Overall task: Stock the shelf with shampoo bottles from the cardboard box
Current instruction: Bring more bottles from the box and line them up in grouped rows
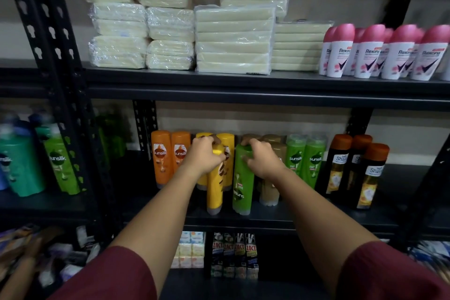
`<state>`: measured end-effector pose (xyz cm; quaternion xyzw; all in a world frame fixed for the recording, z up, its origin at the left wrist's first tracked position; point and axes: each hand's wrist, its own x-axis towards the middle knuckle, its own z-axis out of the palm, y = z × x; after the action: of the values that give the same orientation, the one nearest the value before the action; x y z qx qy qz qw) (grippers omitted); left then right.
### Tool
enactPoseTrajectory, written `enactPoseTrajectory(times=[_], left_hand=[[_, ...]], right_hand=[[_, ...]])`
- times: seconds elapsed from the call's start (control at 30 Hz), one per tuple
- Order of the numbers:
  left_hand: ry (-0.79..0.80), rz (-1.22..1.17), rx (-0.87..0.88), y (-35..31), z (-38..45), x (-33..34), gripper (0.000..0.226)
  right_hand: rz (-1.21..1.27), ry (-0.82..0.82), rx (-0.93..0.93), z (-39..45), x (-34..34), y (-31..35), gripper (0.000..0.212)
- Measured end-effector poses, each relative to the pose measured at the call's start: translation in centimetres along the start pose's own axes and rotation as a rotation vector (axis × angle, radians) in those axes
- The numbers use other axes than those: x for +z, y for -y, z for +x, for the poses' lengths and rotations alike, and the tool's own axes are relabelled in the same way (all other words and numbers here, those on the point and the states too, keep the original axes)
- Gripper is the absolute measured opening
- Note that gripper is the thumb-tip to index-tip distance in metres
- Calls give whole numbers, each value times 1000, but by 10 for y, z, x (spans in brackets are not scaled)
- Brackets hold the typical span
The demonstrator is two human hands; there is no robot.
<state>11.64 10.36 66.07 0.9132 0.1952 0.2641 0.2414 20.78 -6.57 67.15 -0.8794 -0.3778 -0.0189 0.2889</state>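
1. The yellow shampoo bottle [214,192] and green shampoo bottle [242,185] stand upright, side by side at the front edge of the middle shelf [316,219], ahead of matching rows
2. Judging by their look, both are stiff, smooth plastic, likely full and fairly heavy, slippery on the sides; the cap end or upper body gives the surest hold
3. The left hand [207,156] curls over the yellow bottle's top
4. The right hand [261,158] grips the green bottle's top, fingers bent round it
5. The cardboard box is not in view
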Motion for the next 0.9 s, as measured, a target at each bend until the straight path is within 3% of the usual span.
enactPoseTrajectory(times=[0.23,0.53,0.9], left_hand=[[-14,5,1,9,4,5,55],[148,-66,37,18,9,-4,41],[159,-57,97,28,7,-1,41]], right_hand=[[-33,10,-12,3,4,-1,59],[-38,40,-66,13,0,-10,43],[77,100,-160,13,-10,-19,36]])
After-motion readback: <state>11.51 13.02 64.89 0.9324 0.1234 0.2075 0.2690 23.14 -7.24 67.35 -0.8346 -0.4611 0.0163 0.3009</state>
